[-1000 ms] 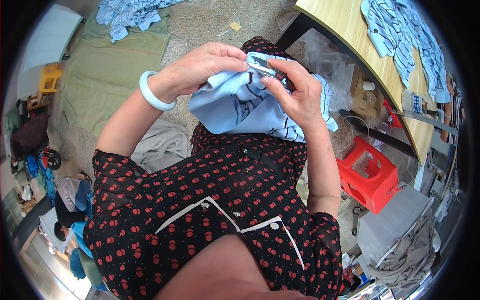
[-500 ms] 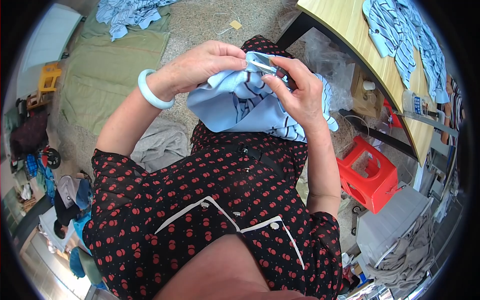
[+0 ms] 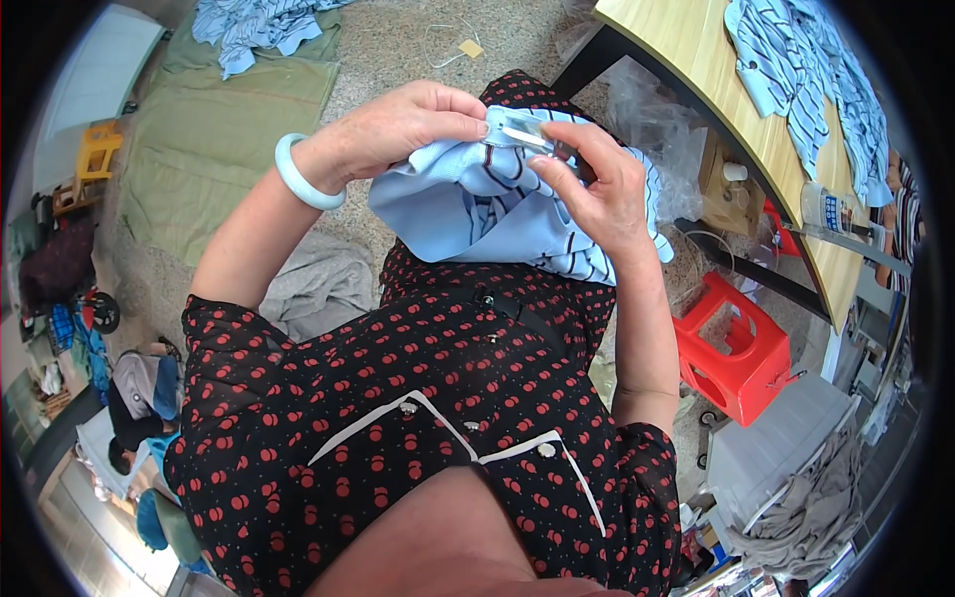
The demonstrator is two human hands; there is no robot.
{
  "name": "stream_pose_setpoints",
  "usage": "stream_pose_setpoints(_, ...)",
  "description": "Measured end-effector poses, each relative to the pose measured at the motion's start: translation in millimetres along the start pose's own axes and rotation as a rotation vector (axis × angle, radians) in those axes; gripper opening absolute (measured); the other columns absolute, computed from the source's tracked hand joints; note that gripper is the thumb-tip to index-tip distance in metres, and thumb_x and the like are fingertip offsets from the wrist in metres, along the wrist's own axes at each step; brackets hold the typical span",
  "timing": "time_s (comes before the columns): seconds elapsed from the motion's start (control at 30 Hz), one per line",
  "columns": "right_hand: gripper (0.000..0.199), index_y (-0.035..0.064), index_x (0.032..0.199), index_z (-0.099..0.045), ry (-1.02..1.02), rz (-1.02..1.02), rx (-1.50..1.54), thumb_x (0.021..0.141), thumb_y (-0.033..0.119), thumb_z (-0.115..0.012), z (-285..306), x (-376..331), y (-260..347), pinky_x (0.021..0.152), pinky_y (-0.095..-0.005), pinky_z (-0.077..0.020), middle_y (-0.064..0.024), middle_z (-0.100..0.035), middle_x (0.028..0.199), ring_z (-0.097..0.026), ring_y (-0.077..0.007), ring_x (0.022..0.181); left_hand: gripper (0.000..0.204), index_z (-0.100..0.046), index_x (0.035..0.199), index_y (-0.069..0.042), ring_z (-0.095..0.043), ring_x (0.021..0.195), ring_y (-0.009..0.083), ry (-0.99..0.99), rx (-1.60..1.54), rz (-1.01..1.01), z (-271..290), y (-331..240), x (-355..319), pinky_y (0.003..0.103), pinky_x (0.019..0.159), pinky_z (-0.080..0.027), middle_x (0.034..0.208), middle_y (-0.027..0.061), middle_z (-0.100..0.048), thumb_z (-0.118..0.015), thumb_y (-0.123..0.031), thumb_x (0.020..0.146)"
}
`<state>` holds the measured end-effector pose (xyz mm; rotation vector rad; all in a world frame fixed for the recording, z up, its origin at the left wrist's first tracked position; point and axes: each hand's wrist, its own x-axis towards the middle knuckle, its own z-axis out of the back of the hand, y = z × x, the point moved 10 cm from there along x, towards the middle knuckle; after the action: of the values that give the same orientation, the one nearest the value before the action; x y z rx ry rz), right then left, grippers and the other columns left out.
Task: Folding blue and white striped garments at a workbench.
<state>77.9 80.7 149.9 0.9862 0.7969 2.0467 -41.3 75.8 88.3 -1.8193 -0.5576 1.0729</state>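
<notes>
A light blue knit garment with dark stripes [image 3: 438, 214] lies bunched over my lap. My left hand [image 3: 413, 124], with a pale bangle at its wrist, pinches the garment's edge between thumb and fingers. Thread snips [image 3: 524, 136] with bright metal blades are in my right hand [image 3: 602, 184], thumb and fingers closed round them. Their blades point left, over the pinched edge and close to my left fingertips. The handle is mostly hidden by my right fingers. Whether the blades touch the cloth, I cannot tell.
More blue striped garments lie on the wooden table [image 3: 686, 50] at right and on a green cloth [image 3: 229, 139] on the floor at far left. A red plastic stool [image 3: 741, 348] stands at my right. Beside my lap lies a grey cloth [image 3: 323, 289]. Another person [image 3: 134, 408] is at lower left.
My right hand and the snips have shifted slightly, and the blades lie a little lower and further right. My left hand keeps its pinch on the garment.
</notes>
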Motion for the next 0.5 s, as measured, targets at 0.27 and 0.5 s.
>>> stream_pose_setpoints(0.27, 0.023, 0.0024, 0.093, -0.059, -0.002, -0.030, 0.022, 0.072, 0.010, -0.066, -5.6, 3.6, -12.6, 0.053, -0.0197, -0.0416, -0.0055, -0.060, 0.079, -0.055, -0.0108, 0.063, 0.018, -0.059, 0.085, -0.002, -0.049, 0.064, 0.0021, 0.032, 0.015, 0.006, 2.0, 1.0, 6.6, 0.017, 0.056, -0.039, 0.072, -0.0033, -0.056, -0.053, -0.019, 0.082)
stream_pose_setpoints(0.5, 0.029, 0.0024, 0.095, -0.059, -0.098, -0.064, -0.008, 0.071, 0.015, -0.068, -6.8, 6.2, -17.7, 0.056, -0.0228, -0.0432, -0.0062, -0.060, 0.081, -0.054, -0.0105, 0.064, 0.014, -0.059, 0.087, -0.004, -0.048, 0.061, 0.0095, -0.229, 0.623, -0.365, 18.9, -32.0, 0.9, 0.025, 0.056, -0.040, 0.068, 0.0014, -0.053, -0.057, -0.011, 0.076)
